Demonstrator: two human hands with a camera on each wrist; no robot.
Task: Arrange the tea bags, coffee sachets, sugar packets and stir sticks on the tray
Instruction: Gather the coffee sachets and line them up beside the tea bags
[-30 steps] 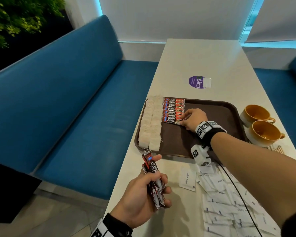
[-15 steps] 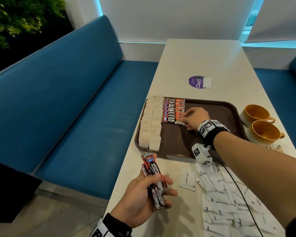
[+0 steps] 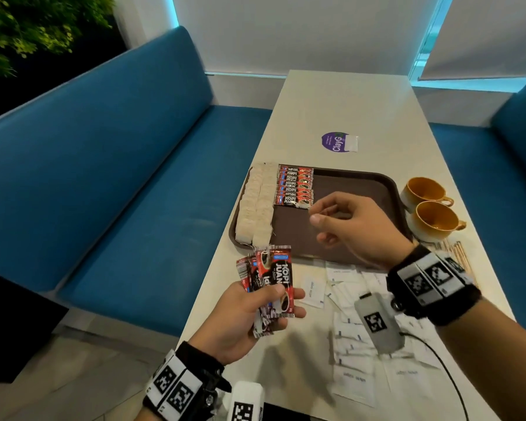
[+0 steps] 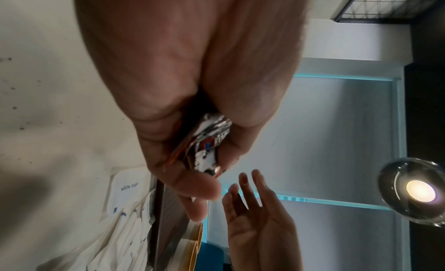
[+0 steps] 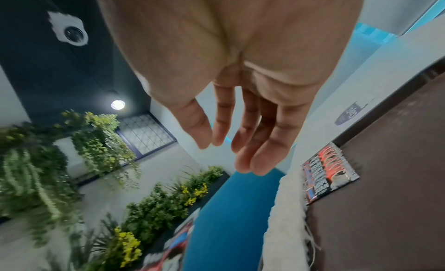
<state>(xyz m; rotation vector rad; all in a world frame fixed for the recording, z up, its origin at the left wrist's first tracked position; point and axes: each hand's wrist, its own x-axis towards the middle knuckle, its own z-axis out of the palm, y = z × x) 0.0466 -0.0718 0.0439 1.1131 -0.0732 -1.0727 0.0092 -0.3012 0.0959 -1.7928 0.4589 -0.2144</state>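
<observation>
Head | left hand grips coffee sachets | right hand relaxed, empty

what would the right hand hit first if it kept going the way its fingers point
Probably the row of coffee sachets on the tray: the open right hand points left toward it. Its height above the tray is unclear, so it might pass over them.
</observation>
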